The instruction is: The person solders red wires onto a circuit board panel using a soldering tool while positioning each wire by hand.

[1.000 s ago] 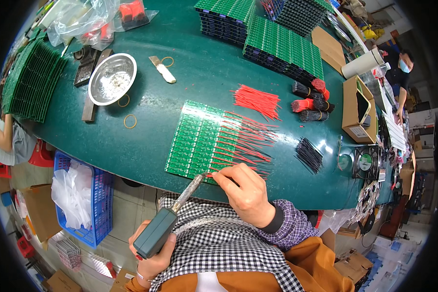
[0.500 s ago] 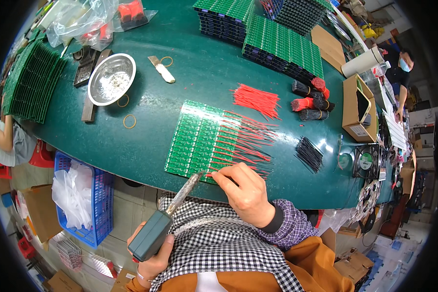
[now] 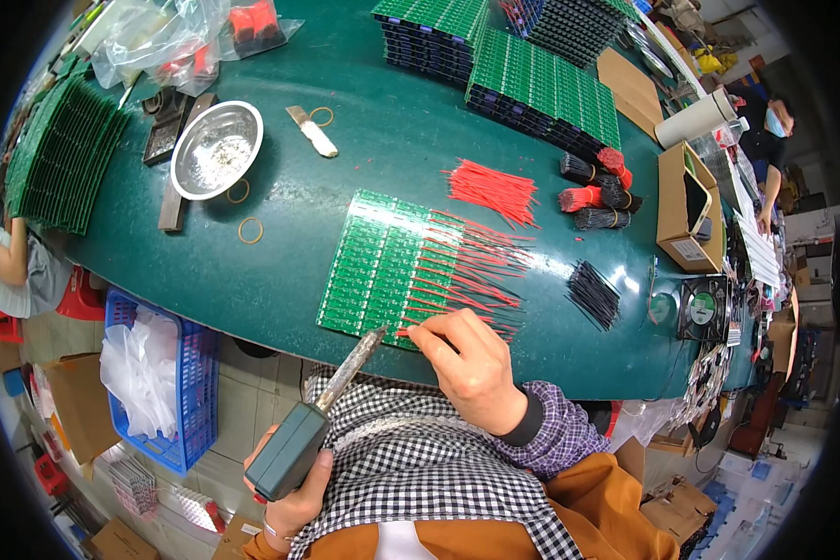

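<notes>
Left grip around soldering iron; blue basket holds white plastic.

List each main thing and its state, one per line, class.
Left hand: gripping soldering iron
Soldering iron: tip over circuit board
Right hand: pinching a red wire
Circuit board: flat, wired along right side
Loose red wires: heaped
Loose black wires: heaped
Metal bowl: bits inside
Cardboard box: open
</notes>
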`<state>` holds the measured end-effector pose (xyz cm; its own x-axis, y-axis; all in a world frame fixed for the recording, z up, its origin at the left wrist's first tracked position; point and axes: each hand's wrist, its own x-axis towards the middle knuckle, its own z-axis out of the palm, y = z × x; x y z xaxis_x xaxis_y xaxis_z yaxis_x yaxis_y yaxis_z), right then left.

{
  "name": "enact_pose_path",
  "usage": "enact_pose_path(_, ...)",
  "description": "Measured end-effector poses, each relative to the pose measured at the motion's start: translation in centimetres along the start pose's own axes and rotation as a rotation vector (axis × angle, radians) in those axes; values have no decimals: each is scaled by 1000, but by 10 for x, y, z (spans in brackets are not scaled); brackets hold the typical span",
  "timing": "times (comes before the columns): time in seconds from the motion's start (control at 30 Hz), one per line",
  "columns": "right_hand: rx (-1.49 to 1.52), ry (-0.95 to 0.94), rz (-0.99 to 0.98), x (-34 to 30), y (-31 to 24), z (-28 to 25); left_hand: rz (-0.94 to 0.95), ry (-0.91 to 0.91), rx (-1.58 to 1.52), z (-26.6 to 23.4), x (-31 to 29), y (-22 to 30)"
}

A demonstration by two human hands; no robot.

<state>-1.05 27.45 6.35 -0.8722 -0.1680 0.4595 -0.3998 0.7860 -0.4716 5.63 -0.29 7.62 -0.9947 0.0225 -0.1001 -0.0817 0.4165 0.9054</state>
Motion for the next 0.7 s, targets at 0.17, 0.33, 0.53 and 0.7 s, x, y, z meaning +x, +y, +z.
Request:
enact_pose_path(0.17, -10, 51, -18, 0, -2, -1, -16, 15, 10, -1, -3, 0)
enact_pose_path(0.33, 10, 61, -57, -4, -4, -2, 3, 31, -7, -1, -4, 1)
enact_pose_path(0.53, 23, -37, -42, -10, -2, -1, -4, -20, 25, -3, -3, 3)
enact_pose_path(0.7, 29, -40, -42, -10, -2, -1, -44, -41, 40, -4, -5, 4)
